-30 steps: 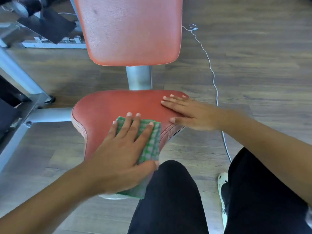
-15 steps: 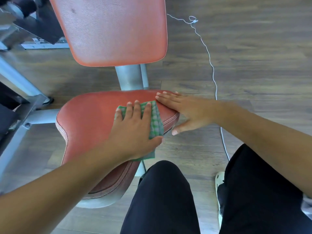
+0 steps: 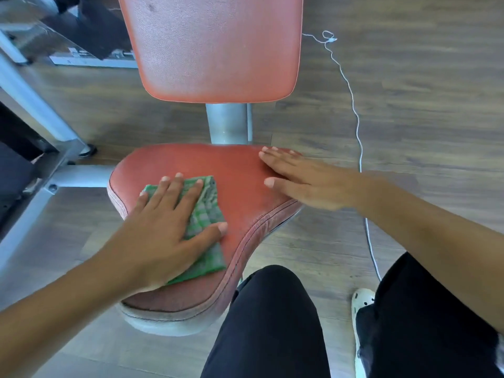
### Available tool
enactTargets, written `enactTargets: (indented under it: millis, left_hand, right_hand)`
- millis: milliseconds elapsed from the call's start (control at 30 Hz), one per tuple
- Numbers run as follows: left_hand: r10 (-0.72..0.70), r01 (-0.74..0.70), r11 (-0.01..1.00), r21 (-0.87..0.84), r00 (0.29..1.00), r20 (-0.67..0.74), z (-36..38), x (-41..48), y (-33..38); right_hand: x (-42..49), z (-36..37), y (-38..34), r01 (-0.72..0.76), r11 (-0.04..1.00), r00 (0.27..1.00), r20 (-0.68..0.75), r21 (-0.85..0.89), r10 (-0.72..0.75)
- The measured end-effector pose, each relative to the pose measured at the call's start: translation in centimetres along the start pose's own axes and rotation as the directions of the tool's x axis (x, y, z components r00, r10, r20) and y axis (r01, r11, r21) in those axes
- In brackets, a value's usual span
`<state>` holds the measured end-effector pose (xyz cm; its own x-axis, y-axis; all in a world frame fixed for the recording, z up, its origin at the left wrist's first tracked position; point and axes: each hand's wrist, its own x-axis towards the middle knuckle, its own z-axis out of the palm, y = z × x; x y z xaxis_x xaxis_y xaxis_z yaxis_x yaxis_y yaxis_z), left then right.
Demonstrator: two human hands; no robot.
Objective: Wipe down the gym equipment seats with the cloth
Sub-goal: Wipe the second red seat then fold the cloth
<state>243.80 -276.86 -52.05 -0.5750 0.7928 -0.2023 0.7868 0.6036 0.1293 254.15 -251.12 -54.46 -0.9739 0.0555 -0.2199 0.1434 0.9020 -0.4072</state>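
One cloth (image 3: 209, 211), lengthwise toward backrest (image 3: 215, 50), under left hand (image 3: 161, 236)

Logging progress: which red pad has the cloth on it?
The lower seat pad, where the left hand presses the green cloth; the backrest pad beyond has none.

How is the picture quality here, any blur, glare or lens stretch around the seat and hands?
Head view, light: soft and even, a pale sheen on the backrest and seat, no hard glare; head view, blur: the right hand smears toward its wrist, the left hand and cloth read sharper; head view, lens: wide-angle stretch enlarges the left forearm at the lower corner.
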Motion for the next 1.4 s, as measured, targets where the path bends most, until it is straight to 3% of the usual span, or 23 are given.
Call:
enactTargets:
  millis: [100,267,500,667,800,1133,1233,1333,1400]
  left_hand:
    - [-0.067,0.067,0.995,-0.075,0.998,0.006,-0.1,2.6,-3.4]
    - [-0.100,0.100,0.995,0.015,0.995,0.003,0.1,9.0,-5.1]
    - [0.143,-0.148,0.982,-0.113,0.988,-0.052,0.2,6.5,-4.0]
    - [0.046,-0.052,0.995,-0.090,0.997,-0.065,0.0,7.6,-5.8]
    - [-0.062,0.063,0.998,0.011,0.997,-0.051,0.4,11.8,-4.9]
    - [0.040,-0.051,0.993,-0.106,0.993,-0.108,0.6,6.3,-3.9]
    - [-0.075,0.070,0.996,-0.060,0.992,-0.099,0.5,6.7,-6.0]
    - [-0.243,0.230,0.966,-0.117,0.964,-0.112,0.3,8.6,-6.2]
    - [-0.257,0.246,0.963,-0.111,0.961,-0.102,0.2,9.4,-4.8]
  right_hand:
    - [2.1,0.5,-2.3,-0.054,0.998,0.998,-0.020,-0.026,0.053]
    - [5.0,1.4,-4.5,-0.113,0.990,0.991,-0.076,-0.087,0.106]
    - [5.5,2.4,-4.7,-0.159,0.976,0.984,-0.107,-0.147,0.145]
    - [5.7,2.6,-4.5,-0.151,0.977,0.983,-0.131,-0.148,0.132]
    - [5.7,2.9,-4.6,-0.144,0.983,0.980,-0.153,-0.114,0.126]
    - [5.4,2.2,-6.2,-0.231,0.971,0.958,-0.158,0.069,0.239]
    - [5.7,2.1,-6.5,-0.299,0.953,0.945,-0.127,0.047,0.303]
    - [6.1,2.5,-7.2,-0.355,0.934,0.924,-0.166,-0.042,0.344]
    - [6.0,2.8,-7.4,-0.382,0.920,0.913,-0.187,-0.085,0.361]
